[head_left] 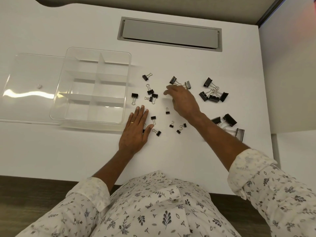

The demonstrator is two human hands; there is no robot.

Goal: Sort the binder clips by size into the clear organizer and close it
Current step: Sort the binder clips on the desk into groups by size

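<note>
Neither hand grips anything: the left hand lies flat, palm down, fingers spread on the white tabletop, a gold ring on one finger, while the right hand hovers with loosely curled, parted fingers above the scatter of black metal binder clips. Nearest the front edge, both forearms come out of rolled cuffs of a white leaf-printed shirt. Small clips lie between the two hands, one partly hidden under the left hand's thumb side. Medium clips sit farther in, just beyond the left fingertips. Large clips lie toward the right edge beside the right forearm, and another cluster of large clips sits farther back. Left of the clips stands the clear plastic divided organizer, its compartments holding nothing, with its clear hinged lid lying open and flat toward the left edge. Near the far edge is a grey rectangular cable hatch.
</note>
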